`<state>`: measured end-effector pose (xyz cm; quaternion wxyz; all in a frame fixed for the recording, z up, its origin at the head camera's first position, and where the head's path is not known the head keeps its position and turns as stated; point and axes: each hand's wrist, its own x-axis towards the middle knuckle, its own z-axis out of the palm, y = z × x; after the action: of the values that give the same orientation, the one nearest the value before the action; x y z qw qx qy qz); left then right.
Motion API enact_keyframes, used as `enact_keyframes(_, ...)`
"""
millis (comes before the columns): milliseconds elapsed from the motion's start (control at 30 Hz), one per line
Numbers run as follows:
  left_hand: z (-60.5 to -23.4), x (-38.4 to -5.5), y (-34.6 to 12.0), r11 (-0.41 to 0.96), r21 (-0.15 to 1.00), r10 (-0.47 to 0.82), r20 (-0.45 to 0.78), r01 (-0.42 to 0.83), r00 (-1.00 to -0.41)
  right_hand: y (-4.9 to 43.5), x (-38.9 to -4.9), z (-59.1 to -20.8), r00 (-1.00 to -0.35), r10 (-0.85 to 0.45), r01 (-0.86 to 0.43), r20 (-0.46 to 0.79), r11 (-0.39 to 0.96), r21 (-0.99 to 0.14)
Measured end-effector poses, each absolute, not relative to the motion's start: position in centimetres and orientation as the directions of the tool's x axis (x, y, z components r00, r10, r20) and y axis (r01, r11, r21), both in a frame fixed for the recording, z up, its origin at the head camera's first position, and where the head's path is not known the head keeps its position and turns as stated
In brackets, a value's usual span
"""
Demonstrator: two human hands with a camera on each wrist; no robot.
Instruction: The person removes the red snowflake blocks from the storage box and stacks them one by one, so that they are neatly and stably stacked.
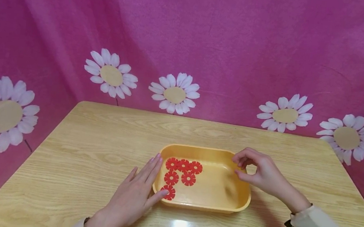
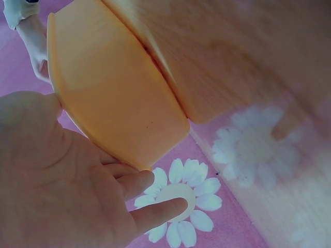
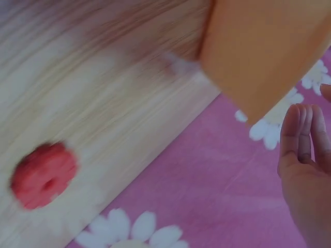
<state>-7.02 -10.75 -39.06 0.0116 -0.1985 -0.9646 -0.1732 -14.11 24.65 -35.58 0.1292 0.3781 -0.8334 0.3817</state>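
A yellow plastic tray point(image 1: 205, 207) stands on the table. Several red notched flower-shaped discs point(image 1: 188, 178) lie in its left half, the top ones in a row. My left hand point(image 1: 133, 193) rests at the tray's left end, fingers straight along the rim, thumb reaching over the front left corner onto the lowest disc. Over the right end of the tray is my right hand point(image 1: 264, 172), thumb and fingers bent and apart, with nothing seen between them. A blurred red disc point(image 3: 44, 175) shows against the wood in the right wrist view; the head view does not show it outside the tray.
The wooden table point(image 1: 98, 149) stretches around the tray on all sides. Behind it and along both sides hangs a pink cloth point(image 1: 228, 51) printed with large white daisies point(image 1: 174, 94). Light reflects off the table in front of the tray.
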Motion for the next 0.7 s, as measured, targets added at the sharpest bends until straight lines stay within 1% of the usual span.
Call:
enact_keyframes(233, -39.0, -7.1, -10.8, 0.858, 0.333, 0.383, 0.091, 0.391, -0.919, 21.6, -14.7, -35.5, -0.704, -0.559, -0.695, 0.439, 0.417, -0.585)
enact_keyframes(600, -38.9, -7.1, -10.8, 0.854, 0.342, 0.387, 0.088, 0.392, -0.918, 17.8, -15.3, -37.3, -0.653, -0.630, -0.722, 0.420, 0.352, -0.596)
enact_keyframes(700, -38.8, -7.0, -10.8, 0.851, 0.343, 0.391, 0.092, 0.398, -0.916, 17.0, -15.3, -37.8, -0.651, -0.652, -0.713, 0.388, 0.350, -0.608)
